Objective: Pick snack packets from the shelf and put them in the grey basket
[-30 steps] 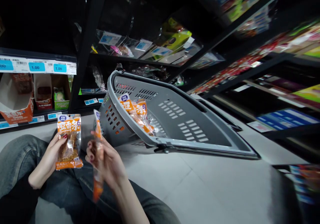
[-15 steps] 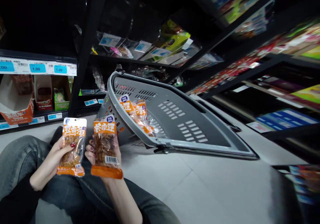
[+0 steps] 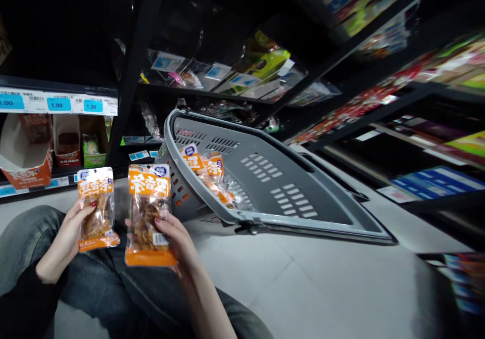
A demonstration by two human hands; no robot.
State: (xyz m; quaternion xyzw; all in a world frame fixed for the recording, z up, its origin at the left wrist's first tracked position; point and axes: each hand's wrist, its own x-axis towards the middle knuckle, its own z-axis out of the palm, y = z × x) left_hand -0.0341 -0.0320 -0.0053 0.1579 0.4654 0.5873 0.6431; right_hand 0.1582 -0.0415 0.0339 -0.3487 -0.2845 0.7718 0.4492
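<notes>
My left hand [image 3: 64,240] grips a small orange and clear snack packet [image 3: 96,208] by its left edge, thumb on the front. My right hand [image 3: 178,240] holds a second, slightly larger orange snack packet [image 3: 148,215] upright, its face towards me. The two packets are side by side above my jeans-clad knees. Just to the right stands a grey plastic shopping basket [image 3: 273,187], tilted, with more orange packets [image 3: 206,172] lying in its near end.
Black store shelves [image 3: 129,71] run behind and to the right, stocked with colourful goods. A price strip with blue labels [image 3: 56,102] tops a low shelf at left holding open cardboard display boxes [image 3: 22,152]. The floor [image 3: 310,278] is pale grey tile.
My right hand turned its packet from edge-on to face me and brought it up beside the left packet. Both packets have drifted slightly left and upward.
</notes>
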